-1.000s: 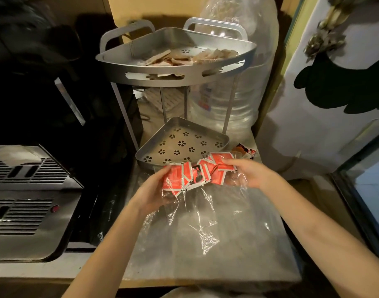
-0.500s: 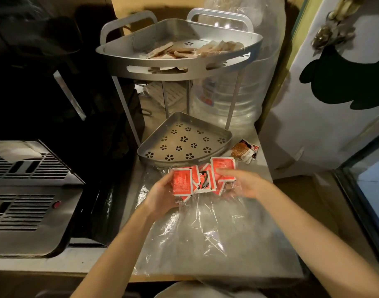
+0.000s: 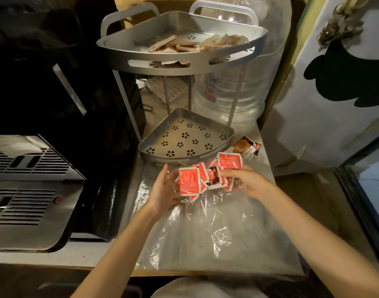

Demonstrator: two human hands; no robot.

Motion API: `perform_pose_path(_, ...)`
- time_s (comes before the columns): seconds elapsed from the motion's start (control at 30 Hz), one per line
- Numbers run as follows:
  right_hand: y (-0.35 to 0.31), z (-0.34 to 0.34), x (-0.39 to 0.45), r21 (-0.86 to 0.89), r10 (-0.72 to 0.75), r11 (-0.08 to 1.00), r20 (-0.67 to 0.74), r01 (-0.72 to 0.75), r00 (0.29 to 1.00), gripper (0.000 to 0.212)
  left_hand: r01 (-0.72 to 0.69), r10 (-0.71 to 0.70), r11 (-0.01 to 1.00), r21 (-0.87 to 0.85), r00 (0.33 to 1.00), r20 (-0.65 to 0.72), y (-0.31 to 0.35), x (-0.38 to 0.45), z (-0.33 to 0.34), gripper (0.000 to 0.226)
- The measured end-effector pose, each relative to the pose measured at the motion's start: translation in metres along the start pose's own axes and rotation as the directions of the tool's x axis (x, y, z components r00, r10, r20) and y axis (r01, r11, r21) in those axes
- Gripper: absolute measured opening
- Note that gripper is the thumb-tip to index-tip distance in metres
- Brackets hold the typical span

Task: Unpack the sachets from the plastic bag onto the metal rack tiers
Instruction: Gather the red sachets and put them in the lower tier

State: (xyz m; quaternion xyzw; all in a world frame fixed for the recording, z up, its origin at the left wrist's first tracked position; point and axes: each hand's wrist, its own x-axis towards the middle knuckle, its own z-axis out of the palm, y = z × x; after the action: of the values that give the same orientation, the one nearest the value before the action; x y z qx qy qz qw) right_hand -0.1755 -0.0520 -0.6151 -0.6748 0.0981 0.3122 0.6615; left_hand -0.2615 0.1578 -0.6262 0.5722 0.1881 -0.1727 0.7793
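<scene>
A bunch of red sachets [image 3: 205, 177] is held between both hands just in front of the rack's lower tier [image 3: 185, 138], which has a bare perforated floor. My left hand [image 3: 164, 190] cups the left side of the bunch. My right hand [image 3: 244, 179] pinches the right side. The clear plastic bag [image 3: 197, 229] lies crumpled on the counter beneath the sachets and hands. The upper tier [image 3: 182, 48] holds several pale brown sachets.
A brown-and-red packet [image 3: 246, 147] lies on the counter right of the lower tier. A large clear water jug [image 3: 233, 95] stands behind the rack. A steel machine with vents [image 3: 23, 190] fills the left. A white panel [image 3: 334, 104] is at right.
The bunch of sachets has been gathered tighter, and both hands sit slightly closer to the lower tier. The camera has tilted a little, shifting the rack upward in view.
</scene>
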Motion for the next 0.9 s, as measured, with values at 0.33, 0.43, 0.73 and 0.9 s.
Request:
perform_pose_path(0.33, 0.0, -0.039, -0.008, 0.105, 0.054, 0.993, -0.069, -0.047, 0.996, 0.032, -0.067, 0.068, 0.878, 0.473, 0.998, 0.015, -0.021, -0.003, 0.0, 0.055)
perform_pose_path(0.43, 0.001, -0.054, -0.013, 0.154, 0.037, 0.988, -0.072, -0.025, 0.997, 0.025, -0.085, 0.089, 0.66, 0.746, 0.995, 0.035, -0.036, 0.009, -0.006, 0.075)
perform_pose_path(0.73, 0.007, -0.084, -0.03, 0.281, 0.028, 0.96, -0.083, -0.003, 0.996, 0.041, -0.166, 0.253, 0.087, 0.982, 0.957, 0.139, -0.061, -0.002, -0.002, 0.079)
perform_pose_path(0.9, 0.004, -0.085, -0.037, 0.272, 0.019, 0.962, -0.088, 0.006, 0.996, 0.027, -0.133, 0.291, 0.196, 0.972, 0.954, 0.072, -0.034, -0.002, 0.006, 0.061)
